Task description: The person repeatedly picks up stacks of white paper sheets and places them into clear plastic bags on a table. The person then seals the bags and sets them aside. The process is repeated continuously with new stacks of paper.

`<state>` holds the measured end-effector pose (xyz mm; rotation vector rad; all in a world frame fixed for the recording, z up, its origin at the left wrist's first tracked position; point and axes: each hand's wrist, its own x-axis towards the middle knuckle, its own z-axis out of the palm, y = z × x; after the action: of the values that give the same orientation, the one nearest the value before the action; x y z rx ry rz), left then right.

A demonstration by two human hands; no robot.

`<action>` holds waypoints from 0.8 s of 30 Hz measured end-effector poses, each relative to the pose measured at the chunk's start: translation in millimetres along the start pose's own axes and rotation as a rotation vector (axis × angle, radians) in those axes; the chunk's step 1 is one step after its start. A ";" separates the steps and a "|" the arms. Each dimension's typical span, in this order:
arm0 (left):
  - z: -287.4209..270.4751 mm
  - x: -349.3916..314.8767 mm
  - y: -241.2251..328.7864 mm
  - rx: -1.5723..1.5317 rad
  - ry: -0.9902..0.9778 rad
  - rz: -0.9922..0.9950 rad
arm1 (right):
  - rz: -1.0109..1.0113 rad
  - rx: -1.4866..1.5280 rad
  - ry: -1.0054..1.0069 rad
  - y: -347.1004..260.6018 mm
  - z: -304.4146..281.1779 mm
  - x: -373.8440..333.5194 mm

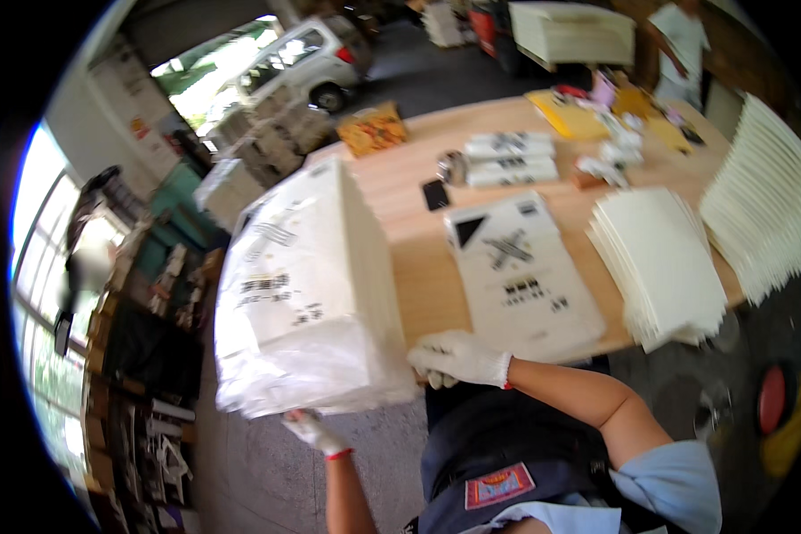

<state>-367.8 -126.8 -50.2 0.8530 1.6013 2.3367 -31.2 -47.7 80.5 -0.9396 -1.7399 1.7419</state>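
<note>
A tall white stack stands at the table's left end, topped by a printed plastic bag whose loose, see-through end hangs at the near side. My left hand, in a white glove with a red cuff, is closed at the bag's low near edge; its fingertips are partly hidden there. Beside the stack's near right corner is my right hand, gloved the same way, with fingers curled in. Whatever it may grip does not show. Flat printed plastic bags lie just beyond it.
White sheets lie in a fanned pile on the right, beside a tall ridged white stack. Farther back are rolled bags, a tape roll, a black phone and an orange box. A person stands beyond the table.
</note>
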 end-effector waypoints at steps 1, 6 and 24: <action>-7.9 -36.6 -19.4 0.125 -0.096 -0.114 | 0.159 0.021 -0.084 29.2 0.5 -18.3; 96.8 -194.9 -7.0 0.369 -1.012 0.037 | 0.466 -0.199 -0.133 130.9 1.2 -115.6; 286.5 -244.4 -18.3 0.702 -1.690 0.551 | 0.434 0.200 0.337 164.0 -22.0 -178.6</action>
<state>-13.1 -2.4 -80.1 2.5224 1.1736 0.3023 118.9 -179.0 -59.1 -1.4991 -1.1846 1.8364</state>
